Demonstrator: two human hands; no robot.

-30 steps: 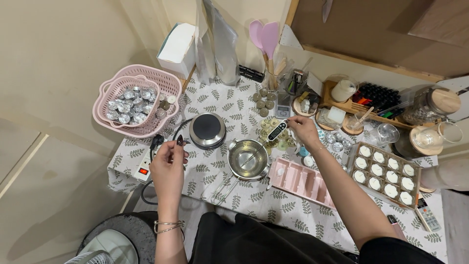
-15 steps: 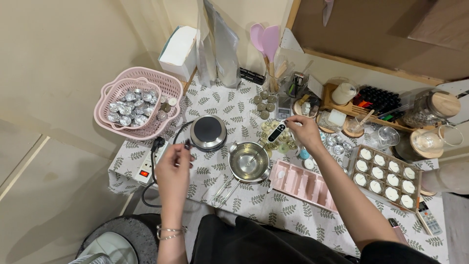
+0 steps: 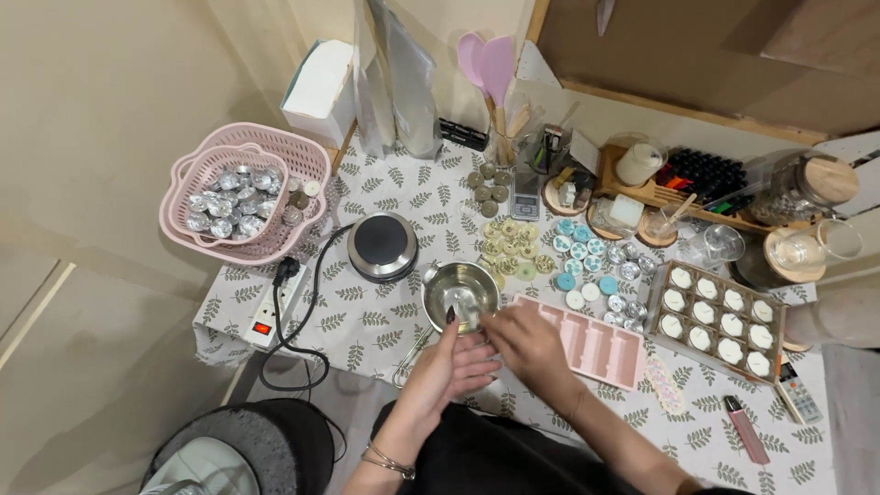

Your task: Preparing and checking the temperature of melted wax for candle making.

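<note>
Steel bowl [image 3: 461, 295] sits near the table's [image 3: 367, 321] front edge, between the hotplate [image 3: 382, 246] and the pink mould [image 3: 587, 341]. Left hand [image 3: 451, 365] and right hand [image 3: 524, 341] meet just below its rim, fingers curled; what they grip cannot be told.

Pink plastic baskets [image 3: 312, 160] of foil cups at ten o'clock; round black hotplate [image 3: 382, 246] near centre; brown tray [image 3: 662, 280] of white candles at three o'clock; pink spatulas [image 3: 489, 62] at twelve.
</note>
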